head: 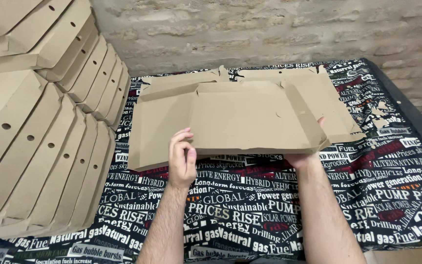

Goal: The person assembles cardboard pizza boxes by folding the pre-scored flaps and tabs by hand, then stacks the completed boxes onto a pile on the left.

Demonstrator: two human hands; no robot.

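Observation:
A flat brown cardboard box blank [240,115] lies partly folded over a table covered with a black printed cloth [396,176]. My left hand [181,159] grips the near edge of the raised middle panel at its left corner. At the panel's right corner, my right hand [308,151] holds it from underneath, with only a thumb tip and the wrist showing. The panel is lifted and tilted toward me. Side flaps of the blank spread out to the left and right behind it.
Leaning stacks of folded cardboard boxes [40,142] with round holes fill the left side, and more boxes [74,54] rise behind them. A rough brick wall [269,34] stands beyond the table. The table's right edge [416,112] drops off at the far right.

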